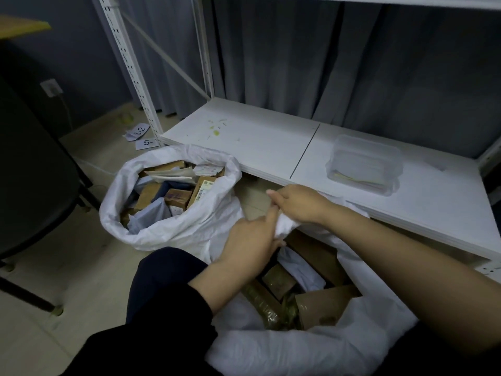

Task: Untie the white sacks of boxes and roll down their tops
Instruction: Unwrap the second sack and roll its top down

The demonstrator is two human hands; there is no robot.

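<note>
Two white sacks stand on the floor. The far sack point(168, 232) at the left is open, its top rolled down into a thick rim around several brown boxes point(177, 198). The near sack point(298, 351) lies between my arms, open, with brown boxes point(320, 308) showing inside. My left hand point(249, 241) and my right hand point(301, 203) both pinch the far edge of the near sack's top point(286, 225), bunched between them just in front of the shelf edge.
A low white shelf board point(257, 142) runs behind the sacks, with a clear plastic tub point(364, 164) on it at the right. A white slotted upright point(130, 69) stands at the left. Paper labels point(142, 135) lie on the floor. A dark chair point(29, 172) is far left.
</note>
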